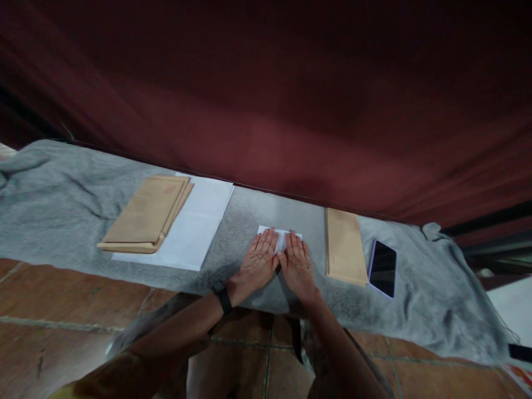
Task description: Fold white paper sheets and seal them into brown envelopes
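Observation:
Both palms press flat on a small piece of white paper (281, 239), which looks folded, on the grey cloth. My left hand (261, 260) lies over the paper's left part with its fingers stretched out. Over the right part rests my right hand (297, 265), fingers straight and pointing away from me. The two thumbs come close together near the paper's lower edge. Most of the paper is hidden under the hands; a strip shows between them and along the top.
Several brown envelopes (143, 213) lie at left, partly on large white sheets (208, 213). More brown envelopes (344, 246) lie right of my hands, beside a phone (383, 269) in a purple case. A dark red curtain (266, 127) hangs behind the grey cloth (432, 288).

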The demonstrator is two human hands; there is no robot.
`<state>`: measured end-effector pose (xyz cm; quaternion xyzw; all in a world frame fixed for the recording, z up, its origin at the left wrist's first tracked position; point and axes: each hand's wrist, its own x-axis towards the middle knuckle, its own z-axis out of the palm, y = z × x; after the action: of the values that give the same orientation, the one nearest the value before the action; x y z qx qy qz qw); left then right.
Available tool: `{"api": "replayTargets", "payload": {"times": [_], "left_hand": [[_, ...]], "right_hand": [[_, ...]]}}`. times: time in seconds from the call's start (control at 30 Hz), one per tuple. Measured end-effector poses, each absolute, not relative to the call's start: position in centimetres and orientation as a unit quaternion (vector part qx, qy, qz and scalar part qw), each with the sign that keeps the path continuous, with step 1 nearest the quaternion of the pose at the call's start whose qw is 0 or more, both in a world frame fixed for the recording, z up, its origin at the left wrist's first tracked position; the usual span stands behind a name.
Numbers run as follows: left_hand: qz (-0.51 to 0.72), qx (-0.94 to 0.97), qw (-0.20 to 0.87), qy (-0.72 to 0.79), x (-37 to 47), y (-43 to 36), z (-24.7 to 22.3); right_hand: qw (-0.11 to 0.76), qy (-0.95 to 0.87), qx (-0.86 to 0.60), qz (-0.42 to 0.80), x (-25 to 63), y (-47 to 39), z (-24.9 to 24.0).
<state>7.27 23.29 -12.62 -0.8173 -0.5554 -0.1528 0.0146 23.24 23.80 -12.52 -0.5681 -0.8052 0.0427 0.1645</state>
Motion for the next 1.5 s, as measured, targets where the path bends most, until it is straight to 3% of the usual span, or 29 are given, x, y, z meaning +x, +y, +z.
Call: {"api": "replayTargets", "payload": {"times": [1.0,1.33,1.5], "left_hand": [[-0.141,-0.786,-0.003,-0.601,6.4,23.0,-11.0],[-0.118,-0.795,-0.011,-0.595,6.3,23.0,-11.5],[-0.123,-0.801,-0.004,-0.585,6.0,22.9,-11.8]], "right_hand": [[0.164,-0.786,-0.595,-0.031,25.7,23.3,-13.0],[0.190,-0.831,-0.518,0.067,22.7,22.5,-11.8],[0.187,-0.827,-0.526,0.061,22.2,22.1,-12.7]]}}
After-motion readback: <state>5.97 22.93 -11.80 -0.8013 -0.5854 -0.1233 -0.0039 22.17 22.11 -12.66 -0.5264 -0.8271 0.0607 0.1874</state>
